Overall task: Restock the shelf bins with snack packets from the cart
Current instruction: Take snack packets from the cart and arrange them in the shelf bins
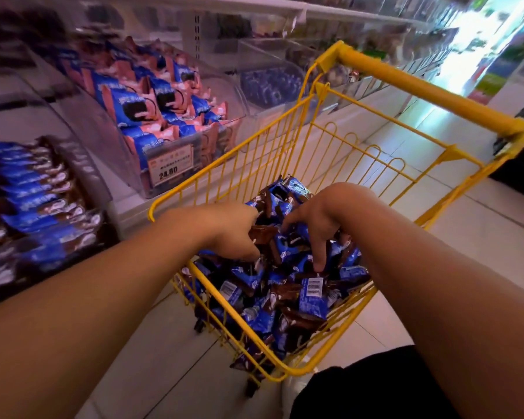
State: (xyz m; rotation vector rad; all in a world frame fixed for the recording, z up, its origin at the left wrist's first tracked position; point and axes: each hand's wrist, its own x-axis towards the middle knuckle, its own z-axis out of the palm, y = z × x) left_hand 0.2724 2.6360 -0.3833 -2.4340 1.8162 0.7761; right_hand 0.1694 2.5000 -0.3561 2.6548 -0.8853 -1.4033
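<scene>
Both hands reach down into a yellow wire cart point(285, 140) that stands on a pale tiled floor point(436, 207) beside the shelf. The cart is heaped with blue-and-brown snack packets point(285, 300), some lying barcode side up. The left hand point(233, 228) sits at the near-left side of the heap, its fingers curled down into the packets, with a brown packet end showing at its fingertips; how many packets it holds cannot be told. The right hand point(312, 225) is just beside it, to the right, with fingers spread apart and pointing down; the fingertips press into the pile and curl round a blue packet under the palm. The two hands are near each other but do not touch. To the left of the cart, clear shelf bins line the shelf: the nearest bin point(82, 164) holds blue-and-brown packets like those in the cart, and the next bin point(224, 128) holds blue-and-pink packets point(152, 98) and carries a price tag point(170, 167) reading 24.00. Further bins along the shelf are blurred. A dark garment point(372, 388) shows at the bottom edge of the view.
</scene>
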